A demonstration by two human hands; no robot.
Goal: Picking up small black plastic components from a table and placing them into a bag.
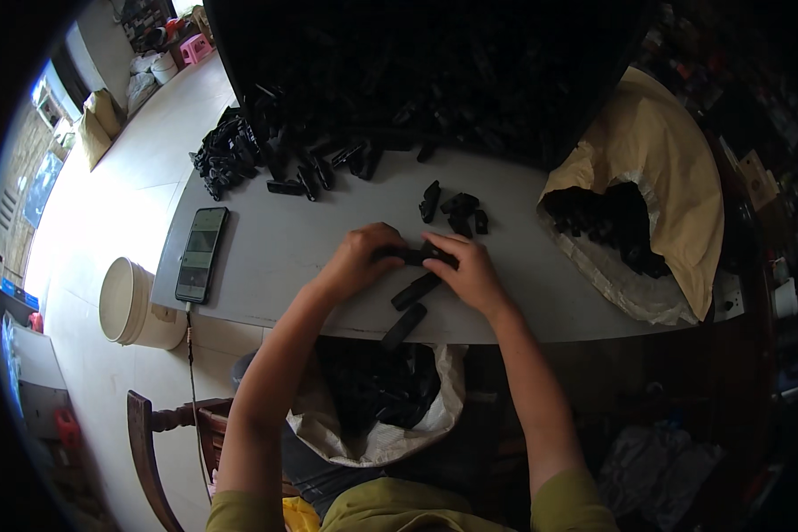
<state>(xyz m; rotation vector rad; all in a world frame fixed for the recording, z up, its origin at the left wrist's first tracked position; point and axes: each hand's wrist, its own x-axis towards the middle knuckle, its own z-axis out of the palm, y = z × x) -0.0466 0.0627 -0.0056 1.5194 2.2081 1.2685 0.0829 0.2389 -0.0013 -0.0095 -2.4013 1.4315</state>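
Observation:
Over the front of the grey table [266, 257], my left hand [361, 257] and my right hand [466, 269] meet at a small black plastic part [414, 255]. Both have their fingers closed on it, the left at one end and the right at the other; fingers hide much of its shape. Just below them lie two dark elongated pieces [404, 326], one close to the right fingers. Beyond the hands sits a little group of black parts [459, 208]. On my lap an open white woven sack [452, 381] holds many black pieces.
A large dark heap of black parts [230, 151] spreads along the table's back. At right stands an open tan sack [674, 168] of black pieces. A phone [201, 255] with a cable lies left, near a white bucket [133, 301] and a wooden chair [142, 443].

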